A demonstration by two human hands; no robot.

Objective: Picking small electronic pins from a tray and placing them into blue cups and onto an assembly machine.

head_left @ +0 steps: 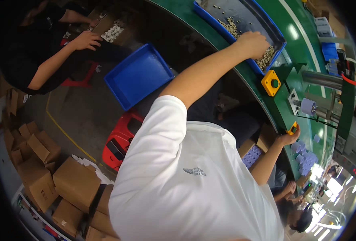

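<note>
My left hand (pixel 253 44) reaches into a blue-rimmed tray (pixel 281 47) on the green bench, its fingers curled down among small brass-coloured metal parts (pixel 265 58). What its fingertips hold is hidden. Lower on the right, my right hand (pixel 288 137) has its fingers around a yellow push-button box (pixel 293 128) at the bench edge. Between the hands sits a second yellow box (pixel 271 83) with a green button. Next to the right hand, a pale purple cylindrical part (pixel 307 106) sits at the metal shaft of a machine fixture (pixel 293 101).
Purple parts (pixel 306 161) cluster on the bench beyond my right hand; more fill a carton (pixel 251 156) below. A blue bin (pixel 138 76) and red stool (pixel 119 138) stand at left. Cardboard boxes (pixel 76 182) are stacked behind. A co-worker's hand (pixel 87 40) shows at upper left.
</note>
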